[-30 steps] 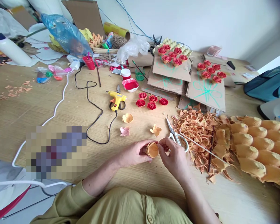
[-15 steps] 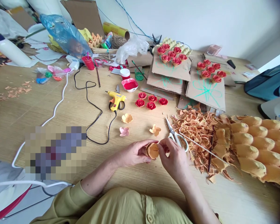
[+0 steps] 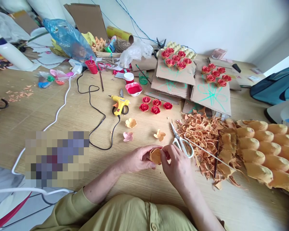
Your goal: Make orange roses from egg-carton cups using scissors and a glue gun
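Observation:
Both of my hands meet over the near middle of the wooden table. My left hand is closed round an orange egg-carton flower cup. My right hand pinches the cup's right edge with fingertips pressed together. White-handled scissors lie just right of my right hand. Three loose cut flowers, a pale orange flower, a pink flower and a small orange flower, lie beyond my hands.
A yellow glue gun with a black cord sits mid-table beside several red roses. Orange scraps and egg-carton trays fill the right. Cardboard sheets with red roses, a red paint bowl and clutter lie behind.
My hands have shifted slightly left and closer together on the cup, which has turned a little. At the far left edge another person's wrist has come into view.

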### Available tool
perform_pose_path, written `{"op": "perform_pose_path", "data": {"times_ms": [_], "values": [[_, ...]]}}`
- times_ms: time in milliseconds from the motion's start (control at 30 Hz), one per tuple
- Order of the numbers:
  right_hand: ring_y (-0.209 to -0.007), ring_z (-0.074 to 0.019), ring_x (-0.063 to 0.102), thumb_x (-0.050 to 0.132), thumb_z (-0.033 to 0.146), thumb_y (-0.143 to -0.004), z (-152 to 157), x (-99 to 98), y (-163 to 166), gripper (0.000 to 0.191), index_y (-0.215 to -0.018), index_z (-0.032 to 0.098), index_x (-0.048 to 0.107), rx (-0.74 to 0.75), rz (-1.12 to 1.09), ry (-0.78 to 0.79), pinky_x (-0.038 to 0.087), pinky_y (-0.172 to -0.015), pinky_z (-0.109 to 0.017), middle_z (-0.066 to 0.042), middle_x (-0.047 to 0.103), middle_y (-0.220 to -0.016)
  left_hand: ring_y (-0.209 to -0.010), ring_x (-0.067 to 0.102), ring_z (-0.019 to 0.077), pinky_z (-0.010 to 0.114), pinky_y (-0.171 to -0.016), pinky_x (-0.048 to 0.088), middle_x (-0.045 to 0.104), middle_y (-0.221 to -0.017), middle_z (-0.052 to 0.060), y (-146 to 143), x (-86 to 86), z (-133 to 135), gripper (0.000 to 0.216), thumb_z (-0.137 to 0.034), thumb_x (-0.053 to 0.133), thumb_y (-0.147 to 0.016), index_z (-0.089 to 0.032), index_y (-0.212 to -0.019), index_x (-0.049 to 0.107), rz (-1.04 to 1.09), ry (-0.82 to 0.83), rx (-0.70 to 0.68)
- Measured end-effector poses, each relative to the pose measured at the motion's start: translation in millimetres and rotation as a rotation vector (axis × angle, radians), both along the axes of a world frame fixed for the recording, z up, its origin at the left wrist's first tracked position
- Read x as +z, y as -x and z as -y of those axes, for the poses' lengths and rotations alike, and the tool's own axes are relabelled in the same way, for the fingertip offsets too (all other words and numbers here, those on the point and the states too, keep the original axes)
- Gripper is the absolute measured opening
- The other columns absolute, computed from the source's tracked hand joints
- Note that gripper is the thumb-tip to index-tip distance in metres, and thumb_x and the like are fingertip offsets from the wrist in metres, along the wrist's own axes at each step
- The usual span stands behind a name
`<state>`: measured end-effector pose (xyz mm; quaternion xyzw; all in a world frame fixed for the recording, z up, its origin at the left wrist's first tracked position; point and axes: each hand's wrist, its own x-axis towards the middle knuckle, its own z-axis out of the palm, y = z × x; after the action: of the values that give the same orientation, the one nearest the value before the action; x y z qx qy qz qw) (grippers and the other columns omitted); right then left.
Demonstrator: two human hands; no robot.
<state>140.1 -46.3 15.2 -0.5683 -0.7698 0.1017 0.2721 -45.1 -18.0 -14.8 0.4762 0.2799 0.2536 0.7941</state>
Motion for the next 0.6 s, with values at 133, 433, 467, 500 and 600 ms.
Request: {"op": "perform_pose_path", "data": {"times_ms": [133, 433, 467, 500, 600], "values": [[-0.063, -0.0156, 0.055, 0.049, 0.019, -0.097, 0.2, -1.4, -0.6, 0.018, -0.080, 0.021, 0.052, 0.000, -0.040, 0.021, 0.038, -0.061, -0.028, 0.000, 0.059, -0.071, -0.104, 0.062, 0.0216, 0.030, -0.079, 0.056, 0.063, -0.119, 0.010, -0.6, 2.6, -0.2, 0.065, -0.033, 0.078, -0.081, -0.019, -0.138, 0.051, 0.026, 0.010, 0.003], [-0.061, -0.0122, 0.057, 0.051, 0.021, -0.097, -4.4, 6.0, -12.6, 0.013, -0.089, 0.021, 0.061, -0.060, -0.297, 0.110, 0.043, -0.058, -0.023, 0.001, 0.065, -0.076, -0.103, 0.065, 0.0213, 0.030, -0.080, 0.055, 0.063, -0.121, 0.009, 1.8, 9.6, -1.7, 0.057, -0.021, 0.069, -0.086, -0.023, -0.139, 0.051, 0.091, 0.103, 0.049], [-0.062, -0.0125, 0.058, 0.051, 0.022, -0.097, -4.3, 6.1, -12.4, 0.013, -0.090, 0.021, 0.061, -0.051, -0.306, 0.130, 0.043, -0.058, -0.023, 0.000, 0.065, -0.077, -0.102, 0.065, 0.0212, 0.030, -0.079, 0.055, 0.063, -0.121, 0.010, 1.7, 8.6, -1.5, 0.056, -0.019, 0.067, -0.086, -0.022, -0.139, 0.051, 0.095, 0.107, 0.057], [-0.063, -0.0128, 0.058, 0.052, 0.023, -0.097, -4.2, 5.7, -11.8, 0.012, -0.092, 0.021, 0.062, -0.038, -0.315, 0.150, 0.044, -0.059, -0.023, 0.000, 0.066, -0.077, -0.102, 0.065, 0.0212, 0.030, -0.078, 0.056, 0.064, -0.120, 0.010, 1.5, 7.3, -1.2, 0.056, -0.017, 0.065, -0.085, -0.022, -0.139, 0.051, 0.102, 0.115, 0.066], [-0.065, -0.0136, 0.059, 0.055, 0.026, -0.096, -3.5, 2.3, -8.5, 0.009, -0.096, 0.020, 0.063, -0.005, -0.339, 0.192, 0.045, -0.061, -0.023, 0.000, 0.065, -0.077, -0.101, 0.065, 0.0213, 0.028, -0.075, 0.056, 0.064, -0.119, 0.011, 0.0, 2.7, -0.6, 0.059, -0.013, 0.061, -0.082, -0.021, -0.140, 0.051, 0.136, 0.164, 0.073]]}}
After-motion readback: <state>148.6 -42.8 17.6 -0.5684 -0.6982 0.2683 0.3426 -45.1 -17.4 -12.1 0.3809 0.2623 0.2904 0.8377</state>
